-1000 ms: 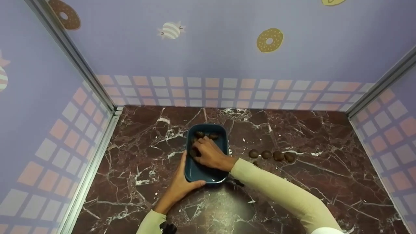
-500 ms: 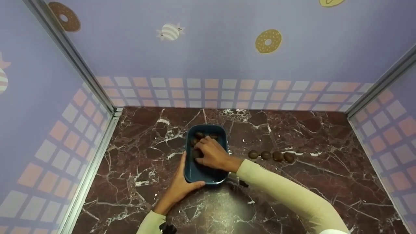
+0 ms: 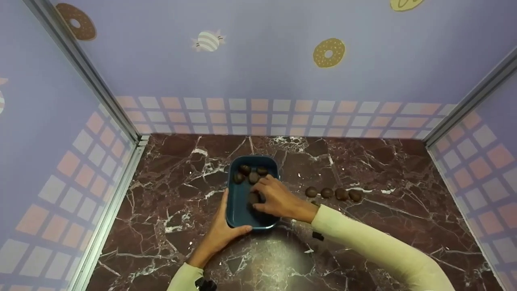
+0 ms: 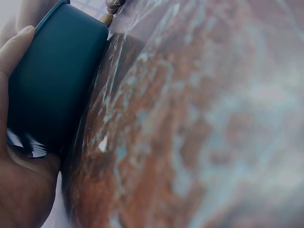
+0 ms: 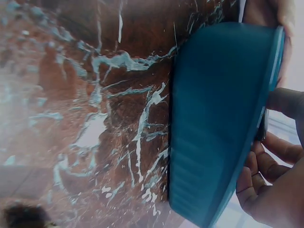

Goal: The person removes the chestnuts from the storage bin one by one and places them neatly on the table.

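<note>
A deep blue rectangular dish (image 3: 240, 217) stands on the marbled surface. My left hand (image 3: 221, 232) holds its near left corner, fingers along the left wall and thumb at the front edge; the left wrist view shows the dish's outer wall (image 4: 57, 76) beside the fingers. Inside, several brown chestnuts (image 3: 244, 169) lie together at the far end. My right hand (image 3: 278, 199) reaches over the right rim and pinches another chestnut (image 3: 254, 197) between thumb and fingers, above the dish floor. In the right wrist view, the dish (image 5: 218, 104) hides most of what the fingers (image 5: 280, 147) hold.
To the right of the dish, several more chestnuts (image 3: 326, 193) lie in a row on the marbled tabletop (image 3: 387, 230). Patterned purple panels (image 3: 258, 72) enclose the back and both sides, with metal rails (image 3: 109, 214) along the edges.
My right hand has shifted right and slightly nearer inside the dish with the pinched chestnut, uncovering the chestnuts at the far end. My left hand keeps its hold. The row outside stays put.
</note>
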Demonstrator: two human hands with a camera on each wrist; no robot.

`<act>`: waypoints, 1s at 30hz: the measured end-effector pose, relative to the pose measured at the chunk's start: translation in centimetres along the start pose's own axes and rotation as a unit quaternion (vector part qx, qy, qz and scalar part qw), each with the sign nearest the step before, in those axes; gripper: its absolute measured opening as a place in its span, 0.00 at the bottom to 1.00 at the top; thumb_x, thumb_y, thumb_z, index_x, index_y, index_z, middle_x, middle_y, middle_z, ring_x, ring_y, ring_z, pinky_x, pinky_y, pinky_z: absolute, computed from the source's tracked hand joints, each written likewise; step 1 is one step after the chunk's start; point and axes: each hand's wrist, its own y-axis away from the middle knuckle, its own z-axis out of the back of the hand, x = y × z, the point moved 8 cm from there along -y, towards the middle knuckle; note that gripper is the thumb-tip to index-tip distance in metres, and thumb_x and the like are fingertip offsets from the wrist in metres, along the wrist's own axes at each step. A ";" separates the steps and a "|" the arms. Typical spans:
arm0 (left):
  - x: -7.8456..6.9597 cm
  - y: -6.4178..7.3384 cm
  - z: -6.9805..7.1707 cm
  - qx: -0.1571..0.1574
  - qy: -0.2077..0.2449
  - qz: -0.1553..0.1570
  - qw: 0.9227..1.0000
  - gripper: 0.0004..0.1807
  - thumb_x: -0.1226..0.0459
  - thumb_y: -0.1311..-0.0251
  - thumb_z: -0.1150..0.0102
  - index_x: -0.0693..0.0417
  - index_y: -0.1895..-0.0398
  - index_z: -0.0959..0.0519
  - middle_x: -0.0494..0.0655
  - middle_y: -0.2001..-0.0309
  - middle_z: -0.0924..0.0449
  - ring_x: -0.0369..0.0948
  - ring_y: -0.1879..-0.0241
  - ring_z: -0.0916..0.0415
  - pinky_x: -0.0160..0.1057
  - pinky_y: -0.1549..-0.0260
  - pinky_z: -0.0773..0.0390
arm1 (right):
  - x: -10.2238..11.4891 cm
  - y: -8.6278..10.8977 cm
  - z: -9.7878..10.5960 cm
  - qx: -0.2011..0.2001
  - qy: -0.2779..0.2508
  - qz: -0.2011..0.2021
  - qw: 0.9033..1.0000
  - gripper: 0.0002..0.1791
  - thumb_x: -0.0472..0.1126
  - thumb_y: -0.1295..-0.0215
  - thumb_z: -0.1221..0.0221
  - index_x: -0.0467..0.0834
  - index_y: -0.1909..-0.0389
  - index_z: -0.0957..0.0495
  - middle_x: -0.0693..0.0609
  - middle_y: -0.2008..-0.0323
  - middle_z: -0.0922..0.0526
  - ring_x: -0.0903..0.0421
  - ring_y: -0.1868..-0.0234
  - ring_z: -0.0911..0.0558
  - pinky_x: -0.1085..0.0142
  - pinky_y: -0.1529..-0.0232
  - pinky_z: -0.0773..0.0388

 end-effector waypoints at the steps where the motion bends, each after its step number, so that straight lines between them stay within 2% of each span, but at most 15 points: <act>1: 0.0 0.0 0.0 0.000 -0.002 0.002 1.000 0.77 0.57 0.46 0.11 0.49 0.07 0.63 0.56 0.09 0.60 0.58 0.13 0.56 0.67 0.20 0.48 | 0.0 0.2 0.2 -0.001 -0.002 -0.001 1.000 0.22 0.47 0.33 0.22 0.40 0.44 0.12 0.45 0.47 0.12 0.48 0.50 0.20 0.51 0.46 0.19; 11: 0.2 0.1 0.2 -0.006 -0.013 0.006 1.000 0.76 0.56 0.46 0.11 0.51 0.07 0.62 0.57 0.10 0.59 0.60 0.13 0.55 0.69 0.20 0.49 | -0.4 1.9 2.9 -0.032 -0.020 -0.001 0.999 0.20 0.45 0.33 0.22 0.42 0.44 0.12 0.47 0.49 0.13 0.48 0.50 0.20 0.51 0.48 0.18; 21: 0.0 0.0 -0.2 -0.001 -0.013 0.005 1.000 0.77 0.56 0.47 0.11 0.49 0.07 0.63 0.57 0.10 0.58 0.61 0.13 0.53 0.70 0.22 0.46 | -1.5 3.9 6.2 -0.079 -0.028 0.006 0.996 0.22 0.42 0.38 0.20 0.39 0.47 0.12 0.46 0.53 0.12 0.49 0.53 0.20 0.52 0.48 0.18; 30: 0.1 0.0 0.1 -0.012 -0.024 0.014 1.000 0.77 0.55 0.48 0.10 0.46 0.07 0.61 0.56 0.10 0.57 0.58 0.13 0.54 0.67 0.20 0.48 | -3.2 6.3 7.5 -0.119 -0.050 -0.020 0.991 0.22 0.41 0.41 0.19 0.40 0.47 0.11 0.49 0.55 0.13 0.50 0.52 0.19 0.52 0.49 0.18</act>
